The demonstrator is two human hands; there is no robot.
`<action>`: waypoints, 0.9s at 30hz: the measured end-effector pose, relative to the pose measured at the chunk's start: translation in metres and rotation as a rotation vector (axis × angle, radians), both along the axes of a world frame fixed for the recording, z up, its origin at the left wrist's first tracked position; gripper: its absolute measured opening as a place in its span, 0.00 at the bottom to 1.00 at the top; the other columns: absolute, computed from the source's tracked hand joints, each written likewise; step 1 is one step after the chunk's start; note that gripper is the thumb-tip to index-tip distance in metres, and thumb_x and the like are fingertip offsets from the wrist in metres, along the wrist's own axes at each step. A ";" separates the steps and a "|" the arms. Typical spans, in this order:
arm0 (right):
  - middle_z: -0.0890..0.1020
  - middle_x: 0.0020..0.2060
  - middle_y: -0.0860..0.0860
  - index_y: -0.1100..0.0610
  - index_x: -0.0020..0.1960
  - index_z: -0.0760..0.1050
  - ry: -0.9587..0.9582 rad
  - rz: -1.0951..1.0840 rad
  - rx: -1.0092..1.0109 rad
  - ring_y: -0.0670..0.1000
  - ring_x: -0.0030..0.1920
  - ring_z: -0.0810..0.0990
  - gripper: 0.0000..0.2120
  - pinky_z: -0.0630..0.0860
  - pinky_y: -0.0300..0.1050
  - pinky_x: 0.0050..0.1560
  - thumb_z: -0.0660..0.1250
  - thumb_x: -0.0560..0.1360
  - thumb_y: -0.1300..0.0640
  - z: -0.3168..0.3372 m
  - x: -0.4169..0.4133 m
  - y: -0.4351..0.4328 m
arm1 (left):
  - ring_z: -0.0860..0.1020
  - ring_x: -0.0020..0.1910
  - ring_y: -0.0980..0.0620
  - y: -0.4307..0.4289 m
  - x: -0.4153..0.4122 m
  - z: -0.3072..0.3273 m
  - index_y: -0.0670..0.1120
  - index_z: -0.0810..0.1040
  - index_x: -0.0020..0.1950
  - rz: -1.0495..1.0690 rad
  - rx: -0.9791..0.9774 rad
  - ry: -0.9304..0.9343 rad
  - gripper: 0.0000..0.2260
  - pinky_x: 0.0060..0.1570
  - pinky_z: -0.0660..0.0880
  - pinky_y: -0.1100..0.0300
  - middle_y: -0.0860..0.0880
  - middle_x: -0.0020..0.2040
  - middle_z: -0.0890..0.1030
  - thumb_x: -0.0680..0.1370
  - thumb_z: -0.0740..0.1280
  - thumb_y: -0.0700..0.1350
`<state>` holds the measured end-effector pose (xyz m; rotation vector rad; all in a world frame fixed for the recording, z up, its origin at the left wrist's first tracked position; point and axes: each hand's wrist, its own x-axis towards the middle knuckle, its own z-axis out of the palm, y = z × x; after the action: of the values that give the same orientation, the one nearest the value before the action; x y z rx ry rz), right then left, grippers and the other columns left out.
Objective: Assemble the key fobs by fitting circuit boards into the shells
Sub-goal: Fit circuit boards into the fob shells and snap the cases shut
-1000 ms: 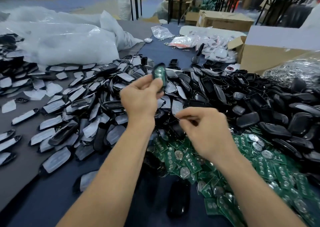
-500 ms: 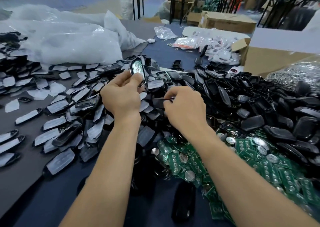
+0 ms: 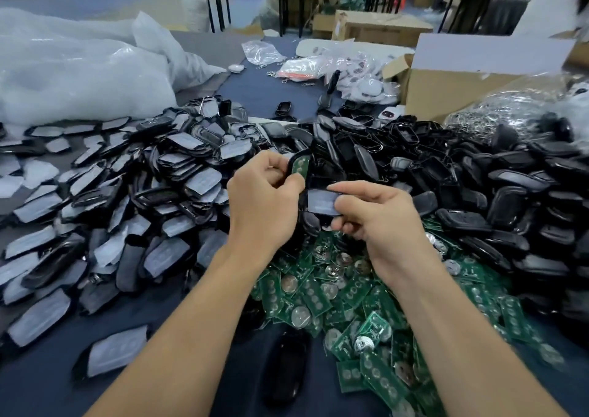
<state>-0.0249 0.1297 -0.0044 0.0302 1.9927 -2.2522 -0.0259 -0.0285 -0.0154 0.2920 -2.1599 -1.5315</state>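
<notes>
The left hand pinches a shell with its green circuit board seated, the right hand grips a film-faced cover at the shell's four o'clock, and I'd line up the edges before pressing together.

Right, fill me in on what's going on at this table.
A person is assembling key fobs by hand. The left hand holds a black shell with a green circuit board in it. The right hand pinches a film-faced cover close beside it, and the two are not yet closed together. Heaps of spare covers, empty shells and loose boards lie around on the table.
</notes>
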 end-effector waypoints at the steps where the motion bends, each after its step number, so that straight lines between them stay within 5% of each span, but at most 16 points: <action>1: 0.85 0.32 0.55 0.57 0.44 0.87 0.012 -0.013 0.011 0.49 0.27 0.79 0.13 0.72 0.36 0.28 0.69 0.75 0.73 -0.001 -0.001 0.002 | 0.77 0.30 0.52 0.002 0.001 -0.001 0.51 0.78 0.42 -0.030 -0.016 -0.010 0.05 0.34 0.74 0.57 0.50 0.33 0.84 0.75 0.73 0.43; 7: 0.85 0.34 0.55 0.57 0.46 0.87 0.057 -0.045 0.050 0.49 0.28 0.79 0.13 0.73 0.37 0.30 0.68 0.75 0.72 -0.008 -0.009 0.008 | 0.86 0.39 0.40 0.010 -0.001 -0.001 0.53 0.79 0.50 -0.150 0.020 -0.048 0.07 0.40 0.85 0.44 0.47 0.37 0.87 0.77 0.71 0.42; 11: 0.85 0.36 0.55 0.59 0.51 0.85 -0.012 0.029 -0.178 0.48 0.32 0.83 0.10 0.79 0.37 0.36 0.71 0.76 0.71 -0.008 -0.011 0.013 | 0.87 0.34 0.47 0.008 -0.003 -0.002 0.57 0.78 0.52 -0.143 0.076 -0.035 0.11 0.38 0.86 0.53 0.49 0.37 0.87 0.79 0.72 0.41; 14: 0.86 0.40 0.53 0.60 0.56 0.84 -0.029 0.152 -0.347 0.49 0.38 0.85 0.17 0.82 0.39 0.43 0.73 0.70 0.72 -0.008 -0.011 0.016 | 0.87 0.36 0.49 0.008 -0.004 0.000 0.55 0.79 0.56 -0.154 0.224 -0.035 0.12 0.37 0.85 0.55 0.50 0.39 0.88 0.79 0.72 0.38; 22: 0.86 0.44 0.55 0.63 0.58 0.82 -0.039 0.149 -0.402 0.48 0.40 0.85 0.14 0.82 0.39 0.44 0.70 0.74 0.72 -0.006 -0.009 0.010 | 0.87 0.35 0.48 0.011 -0.005 0.004 0.46 0.81 0.59 -0.140 0.422 -0.058 0.12 0.33 0.82 0.60 0.46 0.39 0.88 0.78 0.73 0.34; 27: 0.86 0.43 0.55 0.61 0.55 0.83 -0.145 0.190 -0.470 0.49 0.42 0.85 0.15 0.84 0.43 0.48 0.72 0.69 0.64 -0.005 -0.010 0.012 | 0.86 0.35 0.49 0.009 -0.004 0.005 0.41 0.84 0.54 -0.129 0.485 -0.064 0.06 0.35 0.82 0.58 0.47 0.40 0.87 0.79 0.71 0.34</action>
<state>-0.0347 0.1418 -0.0091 -0.0407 1.2991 -2.4457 -0.0300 -0.0194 -0.0104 0.3669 -1.8541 -2.1390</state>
